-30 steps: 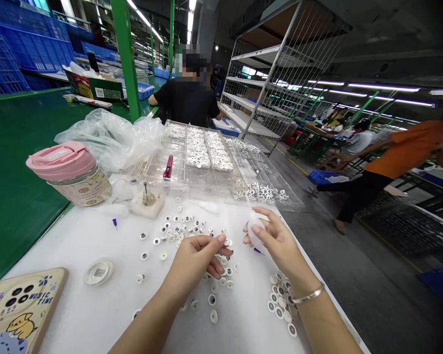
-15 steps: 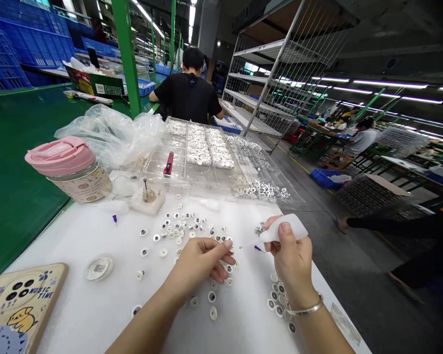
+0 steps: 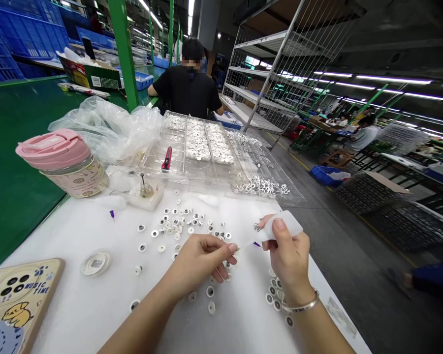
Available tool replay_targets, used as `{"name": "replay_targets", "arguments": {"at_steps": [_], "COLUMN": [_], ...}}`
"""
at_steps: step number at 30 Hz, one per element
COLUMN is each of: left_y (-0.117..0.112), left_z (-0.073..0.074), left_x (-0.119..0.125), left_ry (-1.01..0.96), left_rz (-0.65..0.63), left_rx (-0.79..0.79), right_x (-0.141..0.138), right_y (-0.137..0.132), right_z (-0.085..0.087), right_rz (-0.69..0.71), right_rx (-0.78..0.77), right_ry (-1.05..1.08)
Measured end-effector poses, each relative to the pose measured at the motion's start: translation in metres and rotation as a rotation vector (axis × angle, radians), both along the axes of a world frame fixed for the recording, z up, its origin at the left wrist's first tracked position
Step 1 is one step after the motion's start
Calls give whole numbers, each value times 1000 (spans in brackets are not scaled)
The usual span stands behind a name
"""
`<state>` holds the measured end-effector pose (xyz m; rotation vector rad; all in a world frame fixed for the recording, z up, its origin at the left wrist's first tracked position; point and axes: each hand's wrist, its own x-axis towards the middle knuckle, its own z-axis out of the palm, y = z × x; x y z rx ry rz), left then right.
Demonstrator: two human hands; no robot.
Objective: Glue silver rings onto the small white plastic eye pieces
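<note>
- at the near left corner of the surface (image 3: pixel 110 295) lies a phone case (image 3: pixel 24 300).
- near the right edge, just beside the right wrist, sits a group of discs (image 3: pixel 269 298), grey-centred where their faces show; these look like the done ones, though i judge that only from their being set apart.
- the left hand (image 3: pixel 203 258), over the middle of the surface, seems to pinch a small pale piece (image 3: pixel 237 249) between thumb and forefinger, mostly hidden.
- the right hand (image 3: pixel 290 250), by the right edge, is wrapped around a white squeeze bottle (image 3: pixel 286 223), its nozzle aimed at the left fingertips; whether it touches, i cannot tell.
- past the left hand, many loose discs (image 3: pixel 174 228) are scattered mid-surface; these are probably what is left, so the work looks part way.
- along the far edge, a clear tray (image 3: pixel 195 174) holds plenty more white parts (image 3: pixel 197 142).
- beyond it, a person in black (image 3: pixel 190 93) sits facing away.
</note>
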<state>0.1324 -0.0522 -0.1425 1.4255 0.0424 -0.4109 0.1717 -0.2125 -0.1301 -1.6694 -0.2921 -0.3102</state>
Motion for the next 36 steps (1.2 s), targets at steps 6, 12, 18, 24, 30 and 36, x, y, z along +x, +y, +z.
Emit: {"name": "replay_targets", "arguments": {"at_steps": [6, 12, 18, 24, 30, 36], "left_y": [0, -1, 0, 1, 0, 1], "left_z": [-2, -3, -3, -3, -5, -7], "left_x": [0, 0, 0, 1, 2, 2], "left_ry": [-4, 8, 12, 11, 13, 27], "left_rz": [-4, 2, -10, -13, -22, -24], "left_rx": [8, -16, -33, 9, 24, -30], "right_x": [1, -3, -12, -14, -4, -2], "right_y": [-3, 2, 7, 6, 2, -5], "right_z": [-2, 1, 6, 4, 2, -3], "right_rz": [36, 17, -46, -63, -118, -216], "right_rx": [-2, 1, 12, -51, 59, 23], "right_ry": [41, 35, -21, -106, -192, -259]}}
